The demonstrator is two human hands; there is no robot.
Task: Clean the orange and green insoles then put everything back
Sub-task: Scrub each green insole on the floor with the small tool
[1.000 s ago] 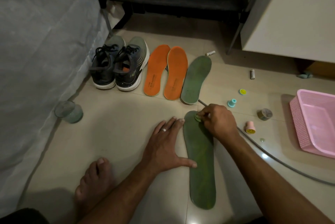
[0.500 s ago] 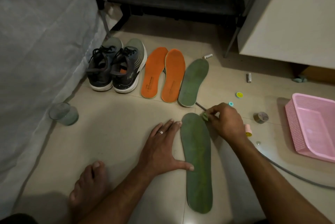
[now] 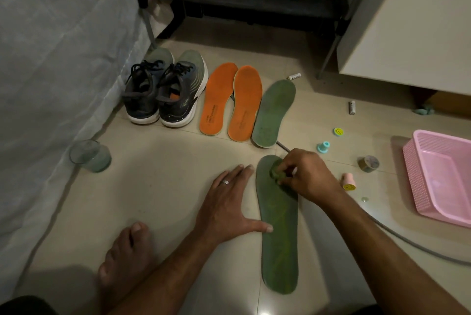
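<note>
A green insole (image 3: 279,238) lies lengthwise on the tiled floor in front of me. My left hand (image 3: 226,207) rests flat beside it, thumb pressing its left edge. My right hand (image 3: 305,177) is closed on a small green scrubbing pad (image 3: 275,171) pressed on the insole's toe end. Farther away lie a second green insole (image 3: 274,113) and two orange insoles (image 3: 219,97) (image 3: 246,103) side by side. A pair of grey-green sneakers (image 3: 165,90) stands to their left.
A glass of water (image 3: 90,155) stands at the left by a grey sheet. A pink basket (image 3: 443,174) sits at the right. Small stamps (image 3: 348,180) (image 3: 323,147), a tape roll (image 3: 368,163), batteries (image 3: 352,107) and a grey hose (image 3: 407,238) lie on the floor. My bare foot (image 3: 125,256) is lower left.
My right hand has slid the pad from the insole's toe tip a little to the right and back, down onto the forefoot area. The left hand stays put on the insole.
</note>
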